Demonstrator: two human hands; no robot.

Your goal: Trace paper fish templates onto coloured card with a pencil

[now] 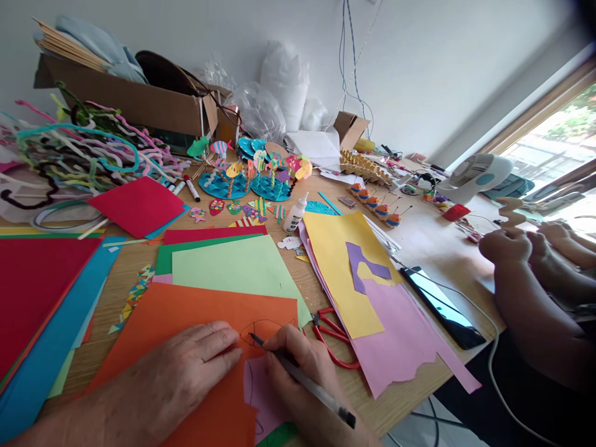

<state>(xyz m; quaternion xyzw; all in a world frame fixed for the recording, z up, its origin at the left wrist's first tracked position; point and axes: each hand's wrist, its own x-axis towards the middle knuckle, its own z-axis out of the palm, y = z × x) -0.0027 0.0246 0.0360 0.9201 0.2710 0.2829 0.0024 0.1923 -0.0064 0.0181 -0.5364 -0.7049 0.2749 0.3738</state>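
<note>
My right hand (305, 375) grips a pen (316, 391), its tip on an orange sheet of paper (186, 304). Under the tip runs a thin fish-like outline (267, 323) near the sheet's right edge. Flat on the same sheet, just left of the drawing, rests my left hand (186, 366), fingers stretched out and holding nothing. A pink sheet (254, 379) with drawn lines shows beneath the orange one, partly covered by my right hand. Red-handled scissors (335, 338) lie right of the drawing, their blades mostly hidden by paper.
Coloured sheets (41, 273) are stacked at left. Yellow paper (339, 267) and a phone (442, 304) lie at right. Behind stand a glue bottle (295, 214), paper fish decorations (228, 180) and pipe cleaners (102, 139). Another person's arms (526, 292) rest at the table's right.
</note>
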